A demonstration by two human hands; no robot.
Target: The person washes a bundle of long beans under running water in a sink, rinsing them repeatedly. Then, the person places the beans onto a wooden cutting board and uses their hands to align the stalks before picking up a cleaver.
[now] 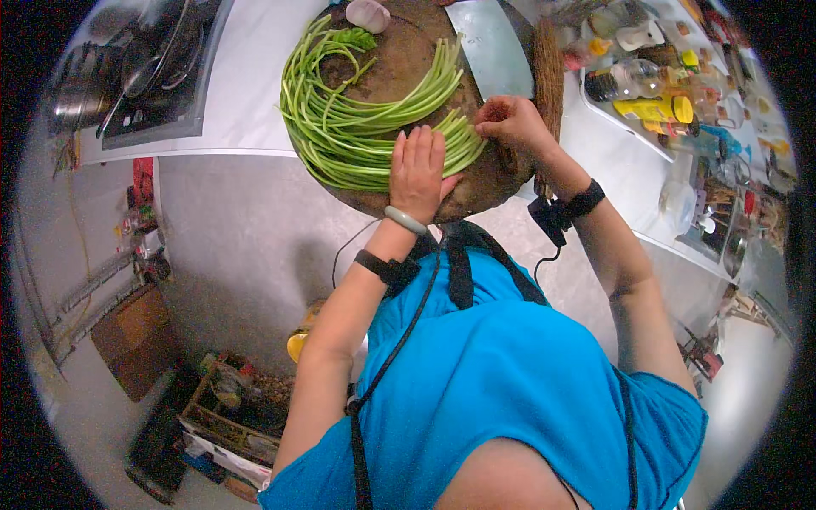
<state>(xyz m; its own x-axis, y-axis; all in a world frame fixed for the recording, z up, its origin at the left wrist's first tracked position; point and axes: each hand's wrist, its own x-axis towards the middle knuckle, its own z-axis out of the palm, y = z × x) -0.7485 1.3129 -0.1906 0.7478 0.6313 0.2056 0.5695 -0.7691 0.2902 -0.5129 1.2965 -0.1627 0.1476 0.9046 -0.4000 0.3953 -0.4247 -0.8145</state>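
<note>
Long thin green vegetable stems (344, 143) lie in a curved bundle on a round wooden chopping board (408, 70). My left hand (417, 169) rests flat across the lower part of the bundle, pressing it to the board, thumb at the near side. At the right-hand ends of these stems, my right hand (516, 124) has thumb and fingertips pinched together. Whether a piece is between them is too small to tell. Just beyond the right hand lies a wide cleaver blade (494, 48), its handle out of view. A garlic bulb (368, 16) sits at the far edge.
A brown fibrous bundle (548, 89) runs along the board's right side. Several bottles stand on a white tray (628, 124) at right. At left, a metal ladle (140, 80) lies over a dark hob (159, 121). A crate (204, 395) stands on the floor, lower left.
</note>
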